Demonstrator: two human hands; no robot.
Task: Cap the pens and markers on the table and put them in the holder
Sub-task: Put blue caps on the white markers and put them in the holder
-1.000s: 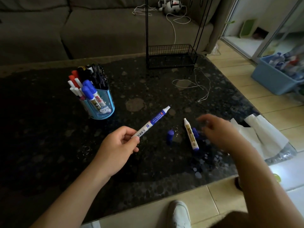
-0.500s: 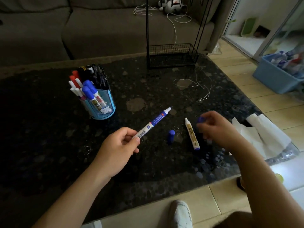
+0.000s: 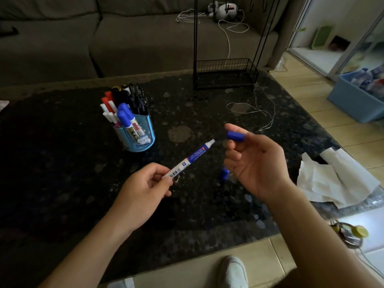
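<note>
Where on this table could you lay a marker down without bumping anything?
Bare table left of the holder, and between holder and wire rack. Crowded around the right hand: loose blue cap, tissue, and string behind it.

The holder point(image 3: 138, 134) is crammed with standing markers point(image 3: 124, 113). Bare table point(image 3: 62, 163) is seen between the holder and the left hand point(image 3: 143, 190). The gap between the hands is partly crossed by the held marker point(image 3: 191, 159) and the pinched cap point(image 3: 235, 136). A loose cap point(image 3: 224, 174) is seen just beside the right hand point(image 3: 255, 163). String point(image 3: 259, 109) and a wire rack point(image 3: 225, 73) are placed behind; tissue point(image 3: 332, 179) is spread at the right edge.
</note>
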